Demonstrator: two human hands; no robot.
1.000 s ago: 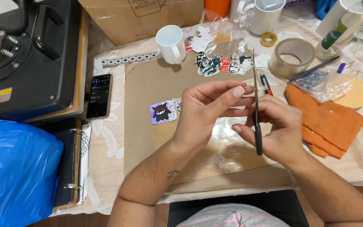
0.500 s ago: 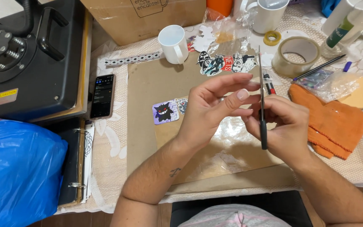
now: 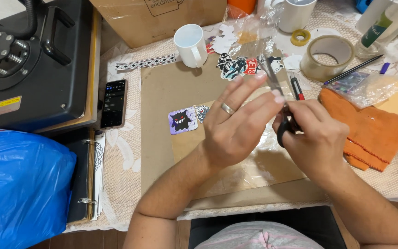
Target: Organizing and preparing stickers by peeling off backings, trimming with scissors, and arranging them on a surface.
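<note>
Over brown paper, left hand fingers splayed, right hand w/ scissors

phone left of mat, mug behind it, cloth right of hands

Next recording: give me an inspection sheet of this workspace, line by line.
Surface: table with lace cloth, brown paper sheet on top.
Job's things: scissors in the right hand; clear plastic film at the blades; purple sticker on the paper.
Clutter: white mug, tape roll, orange cloth, phone, pen.
Hands: left hand open-fingered by the blades; right hand closed on the scissors.
Cables: nothing seen.
Surroundings: black press machine, blue bag, cardboard box.
</note>
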